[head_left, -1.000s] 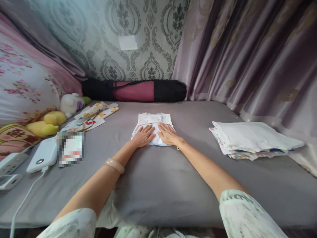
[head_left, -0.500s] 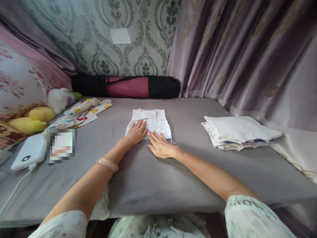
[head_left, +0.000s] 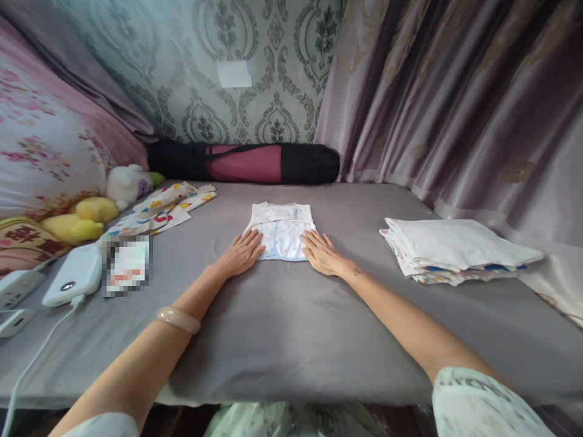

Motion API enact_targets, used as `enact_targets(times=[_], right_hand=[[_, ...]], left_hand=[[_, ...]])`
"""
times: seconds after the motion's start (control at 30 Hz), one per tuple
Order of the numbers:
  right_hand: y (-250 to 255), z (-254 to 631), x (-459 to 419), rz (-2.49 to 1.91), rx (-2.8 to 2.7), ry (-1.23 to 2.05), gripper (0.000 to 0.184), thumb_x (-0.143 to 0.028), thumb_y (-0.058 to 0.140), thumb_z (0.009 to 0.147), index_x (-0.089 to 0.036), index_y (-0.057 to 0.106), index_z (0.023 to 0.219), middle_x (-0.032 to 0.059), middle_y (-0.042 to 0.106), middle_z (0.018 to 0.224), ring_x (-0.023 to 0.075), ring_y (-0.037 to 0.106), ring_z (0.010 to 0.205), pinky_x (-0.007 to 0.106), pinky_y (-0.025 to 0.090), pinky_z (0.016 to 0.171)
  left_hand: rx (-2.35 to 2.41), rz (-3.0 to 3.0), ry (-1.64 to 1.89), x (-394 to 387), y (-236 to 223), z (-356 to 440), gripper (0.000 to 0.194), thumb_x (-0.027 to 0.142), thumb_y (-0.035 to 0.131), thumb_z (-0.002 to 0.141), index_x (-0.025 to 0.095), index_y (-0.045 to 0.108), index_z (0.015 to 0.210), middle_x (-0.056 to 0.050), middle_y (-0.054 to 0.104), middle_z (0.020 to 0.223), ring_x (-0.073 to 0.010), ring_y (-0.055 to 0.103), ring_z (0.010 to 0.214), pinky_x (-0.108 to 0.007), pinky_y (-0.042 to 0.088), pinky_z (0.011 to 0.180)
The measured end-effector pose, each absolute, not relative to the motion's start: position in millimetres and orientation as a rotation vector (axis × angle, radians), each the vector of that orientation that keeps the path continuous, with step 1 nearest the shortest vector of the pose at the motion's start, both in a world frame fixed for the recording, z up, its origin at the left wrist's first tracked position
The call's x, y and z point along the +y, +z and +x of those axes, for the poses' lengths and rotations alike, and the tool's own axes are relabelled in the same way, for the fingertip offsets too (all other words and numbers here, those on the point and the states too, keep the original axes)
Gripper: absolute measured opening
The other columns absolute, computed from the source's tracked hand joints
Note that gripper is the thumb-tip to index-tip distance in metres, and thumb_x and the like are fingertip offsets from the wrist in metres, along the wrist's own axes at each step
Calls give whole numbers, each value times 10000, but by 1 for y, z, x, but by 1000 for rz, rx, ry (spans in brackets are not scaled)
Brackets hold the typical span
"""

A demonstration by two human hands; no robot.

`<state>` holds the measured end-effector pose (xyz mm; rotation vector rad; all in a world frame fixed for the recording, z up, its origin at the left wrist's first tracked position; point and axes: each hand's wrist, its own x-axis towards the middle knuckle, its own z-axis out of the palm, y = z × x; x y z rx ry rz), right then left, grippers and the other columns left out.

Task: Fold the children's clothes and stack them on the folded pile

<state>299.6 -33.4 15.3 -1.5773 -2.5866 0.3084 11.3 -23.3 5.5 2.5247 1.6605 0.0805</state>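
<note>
A small white baby garment (head_left: 282, 237) with pale blue trim lies flat on the grey sheet in front of me, its far part folded over. At its near left corner, my left hand (head_left: 243, 250) rests flat, fingertips on the cloth. Across from it, my right hand (head_left: 322, 252) lies palm down with its fingers over the garment's right edge. Both hands are open, and neither grips the cloth. The front hem shows between them.
A stack of folded white cloths (head_left: 460, 249) lies at the right. To the left are a patterned cloth (head_left: 159, 209), plush toys (head_left: 82, 221), a white power bank (head_left: 75, 276) with a cable, and a power strip (head_left: 20, 288). A black and maroon rolled bag (head_left: 246, 164) lies along the wall.
My hands have moved apart, from the middle of the garment to its left and right edges. The right hand dipped to the near hem in between. The garment stays in place.
</note>
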Motion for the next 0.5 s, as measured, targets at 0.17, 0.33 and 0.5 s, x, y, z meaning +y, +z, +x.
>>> enact_targets(times=[0.17,0.33,0.5], right_hand=[[10,299,-32,-1601,-2574,329,608,-427,152,987,-162,245,1525,63,163,1597,221,77,1476,477,77,1186],[21,300,-27,-1583,-2600,403,625,-464,162,982,-154,290,1509,94,204,1586,240,121,1470,501,70,1179],[19,299,-27,-1547,-2579,310,628,-447,161,986,-124,251,1518,101,166,1593,228,89,1474,490,39,1182]], left_hand=[[1644,2490,91,-20,3,11,660,521,130,975,161,252,1515,-78,198,1591,-226,96,1477,-447,127,1182],[1625,2498,102,-15,11,9,648,530,151,972,173,322,1485,-82,261,1573,-231,164,1467,-479,131,1177],[1716,2496,132,-14,10,9,634,503,163,974,168,301,1494,-85,228,1583,-241,130,1473,-478,114,1178]])
